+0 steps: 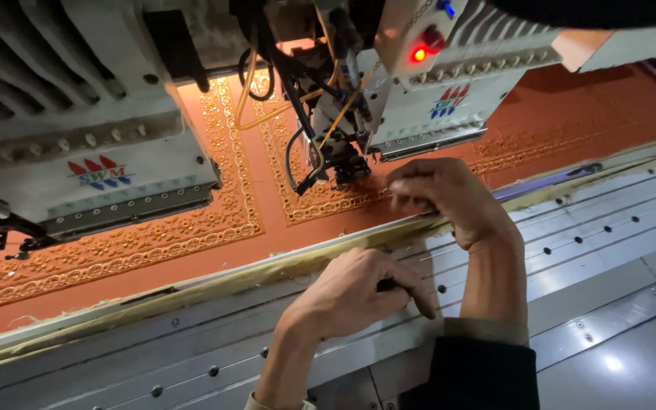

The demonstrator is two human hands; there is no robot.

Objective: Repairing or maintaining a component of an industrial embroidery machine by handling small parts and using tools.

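Both hands' grips just below the needle assembly (343, 163), right hand (438, 199) nearest.

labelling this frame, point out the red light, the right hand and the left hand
red light (420, 54), head view, centre of the glowing lamp
right hand (438, 199), head view, back of the hand
left hand (358, 292), head view, back of the hand

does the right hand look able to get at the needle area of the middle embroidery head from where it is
Probably yes. The right hand is already raised beside the needle area over the orange fabric, and nothing lies between them. The left hand rests lower on the metal table, out of the way.
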